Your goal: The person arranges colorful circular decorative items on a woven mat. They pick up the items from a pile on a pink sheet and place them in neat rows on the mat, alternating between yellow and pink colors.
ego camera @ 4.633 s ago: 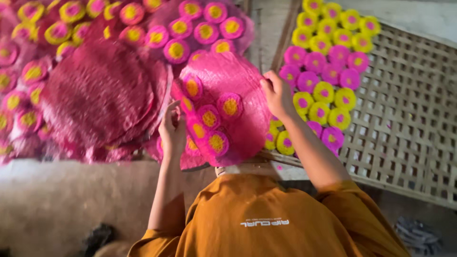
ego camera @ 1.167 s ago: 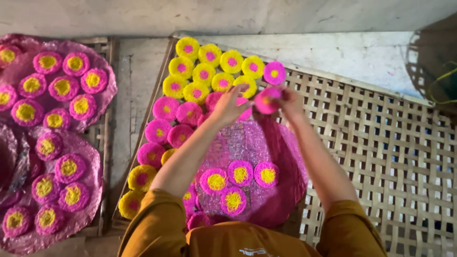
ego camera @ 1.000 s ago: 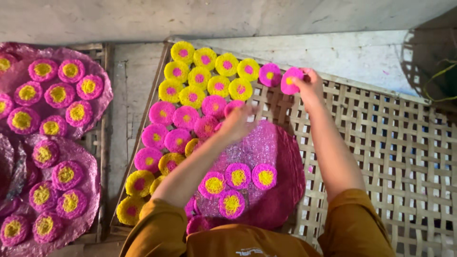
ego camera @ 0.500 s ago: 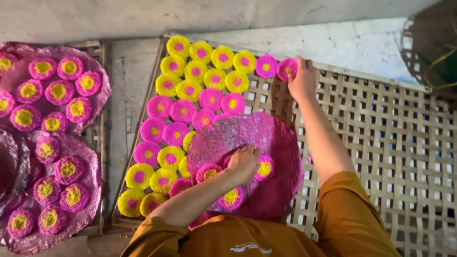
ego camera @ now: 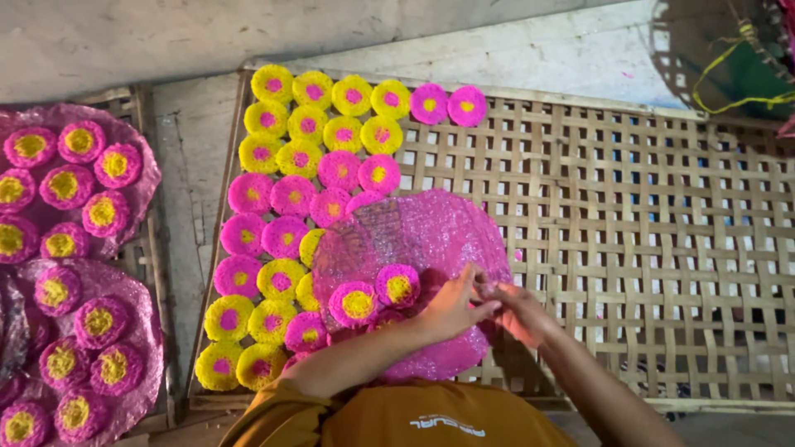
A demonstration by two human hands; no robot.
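Two pink discs lie on tray by left hand.

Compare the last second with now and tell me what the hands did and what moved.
The right hand has let go of the pink disc at the end of the top row and drawn back down to the round pink tray. The left hand shifted right, meeting it at the tray's edge. Fewer discs lie on the tray. The bamboo mat and the side trays stayed put.

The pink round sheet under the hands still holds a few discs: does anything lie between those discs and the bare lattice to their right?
Only the hands do: the left hand and right hand rest on the pink sheet right of the two discs. Beyond, the bamboo lattice lies bare.
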